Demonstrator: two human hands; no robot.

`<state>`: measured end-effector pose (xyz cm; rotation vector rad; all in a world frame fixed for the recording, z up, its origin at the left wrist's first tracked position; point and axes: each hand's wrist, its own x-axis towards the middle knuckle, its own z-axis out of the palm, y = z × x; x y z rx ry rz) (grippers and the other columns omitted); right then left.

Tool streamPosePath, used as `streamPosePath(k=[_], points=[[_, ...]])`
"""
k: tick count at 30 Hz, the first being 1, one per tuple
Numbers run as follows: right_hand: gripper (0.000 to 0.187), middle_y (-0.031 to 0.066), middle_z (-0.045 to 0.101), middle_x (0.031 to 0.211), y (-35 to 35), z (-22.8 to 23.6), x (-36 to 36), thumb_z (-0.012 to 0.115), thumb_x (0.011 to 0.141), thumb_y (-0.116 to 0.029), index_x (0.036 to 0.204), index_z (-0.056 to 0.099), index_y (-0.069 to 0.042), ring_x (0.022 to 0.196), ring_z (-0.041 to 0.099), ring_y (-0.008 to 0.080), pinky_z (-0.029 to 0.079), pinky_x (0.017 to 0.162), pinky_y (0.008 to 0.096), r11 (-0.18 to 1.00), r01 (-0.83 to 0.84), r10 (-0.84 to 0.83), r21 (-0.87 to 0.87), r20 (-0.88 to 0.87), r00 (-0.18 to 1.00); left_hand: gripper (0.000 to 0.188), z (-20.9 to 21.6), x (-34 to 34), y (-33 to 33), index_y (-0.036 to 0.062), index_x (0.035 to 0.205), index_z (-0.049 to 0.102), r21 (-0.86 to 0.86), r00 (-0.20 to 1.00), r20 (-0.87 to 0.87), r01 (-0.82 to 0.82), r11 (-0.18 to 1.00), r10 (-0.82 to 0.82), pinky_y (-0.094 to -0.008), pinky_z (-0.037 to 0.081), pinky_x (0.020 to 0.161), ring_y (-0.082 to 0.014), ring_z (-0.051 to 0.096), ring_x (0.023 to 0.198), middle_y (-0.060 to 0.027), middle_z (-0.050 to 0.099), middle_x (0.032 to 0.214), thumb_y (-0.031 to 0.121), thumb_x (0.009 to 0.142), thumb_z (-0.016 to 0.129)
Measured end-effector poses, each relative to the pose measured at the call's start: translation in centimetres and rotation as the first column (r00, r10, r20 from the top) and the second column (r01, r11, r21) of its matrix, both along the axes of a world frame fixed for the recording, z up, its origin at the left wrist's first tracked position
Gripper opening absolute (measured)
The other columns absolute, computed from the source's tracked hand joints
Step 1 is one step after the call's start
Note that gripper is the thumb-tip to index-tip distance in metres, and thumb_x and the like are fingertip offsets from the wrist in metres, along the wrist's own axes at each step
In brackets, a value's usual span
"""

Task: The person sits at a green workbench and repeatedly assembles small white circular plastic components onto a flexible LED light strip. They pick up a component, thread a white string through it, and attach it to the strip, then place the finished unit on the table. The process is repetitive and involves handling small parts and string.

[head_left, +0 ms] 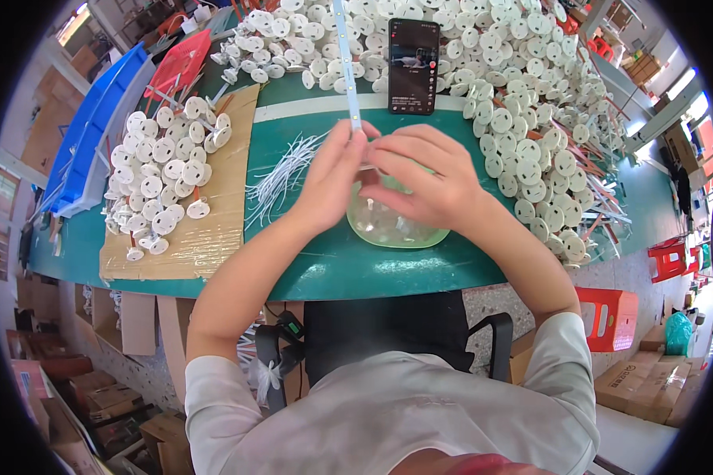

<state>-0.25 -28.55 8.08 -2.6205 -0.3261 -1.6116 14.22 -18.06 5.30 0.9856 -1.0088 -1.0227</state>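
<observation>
In front of me my left hand (333, 178) is closed in a pinch round the lower end of a narrow white LED strip (346, 59). The strip stands up away from me, small yellowish spots along its length. My right hand (432, 170) meets the left one at that end, its fingers curled in; whatever lies between its fingertips is hidden. Under the right hand sits a light green translucent bowl (400, 233) with small parts in it, too blurred to name. To the left of my left hand lies a loose bundle of thin white wires (285, 178).
A lit phone (413, 67) stands beyond my hands. White round-headed parts (523, 127) on stems are heaped at the back and right; more parts (154, 170) lie on cardboard (214, 229) at left. A blue bin (95, 131) and red basket (178, 63) edge the green table (317, 265).
</observation>
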Motion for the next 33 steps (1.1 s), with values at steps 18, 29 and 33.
streamPosePath(k=[18,29,33], points=[[0.028,0.0069,0.070,0.085,-1.5,-2.6,-1.2,0.075,0.064,0.004,0.091,0.071,-0.003,0.071,0.068,0.0234,0.059,0.068,0.0348,0.984,-0.050,0.046,0.173,0.027,0.999,0.043,-0.1,1.3,0.3,0.0020,0.126,0.049,0.062,0.980,0.088,0.173,0.983,-0.179,-0.0302,0.055,0.084,-0.0183,0.067,0.099,-0.0142,0.068,0.108,0.005,0.088,0.071],[0.030,0.0079,0.071,0.087,-1.3,-2.2,-1.7,0.075,0.067,0.003,0.096,0.070,-0.003,0.073,0.068,0.0260,0.056,0.064,0.0344,0.985,-0.080,0.080,0.154,0.006,0.997,0.042,-0.6,2.1,0.1,0.0026,0.123,0.050,-0.026,0.967,0.016,0.256,0.966,-0.255,-0.0325,0.056,0.085,-0.0247,0.069,0.102,-0.0149,0.069,0.108,0.003,0.087,0.072],[0.028,0.0080,0.069,0.089,-0.8,-2.1,-1.6,0.077,0.067,-0.002,0.094,0.069,-0.004,0.079,0.066,0.0263,0.055,0.068,0.0354,0.968,0.081,-0.084,0.236,0.004,0.996,0.040,-0.1,1.5,0.0,0.0024,0.122,0.050,-0.065,0.994,0.094,0.054,0.996,-0.048,-0.0328,0.054,0.084,-0.0230,0.069,0.097,-0.0166,0.068,0.110,0.004,0.087,0.071]])
